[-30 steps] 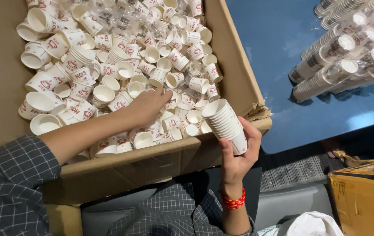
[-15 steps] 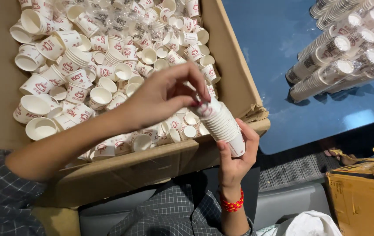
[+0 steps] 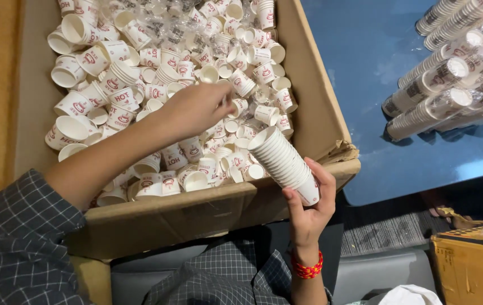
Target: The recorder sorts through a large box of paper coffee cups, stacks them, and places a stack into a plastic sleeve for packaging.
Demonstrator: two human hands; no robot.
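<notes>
A large cardboard box (image 3: pixel 315 107) holds several loose small white paper cups (image 3: pixel 157 62) with red print. My right hand (image 3: pixel 309 206) grips a nested stack of these cups (image 3: pixel 284 161) tilted over the box's near right corner, open end up and left. My left hand (image 3: pixel 196 107) reaches into the box over the loose cups, fingers pinched near a cup (image 3: pixel 238 104); whether it holds one is unclear.
A blue table (image 3: pixel 377 68) at the right carries several wrapped sleeves of stacked cups (image 3: pixel 450 85). A yellow cardboard box (image 3: pixel 473 265) stands at the lower right. A red bracelet (image 3: pixel 307 270) circles my right wrist. Grey seat and floor lie below.
My left hand moved from the top of the held stack back into the box, over the loose cups. The stack in my right hand stays about where it was.
</notes>
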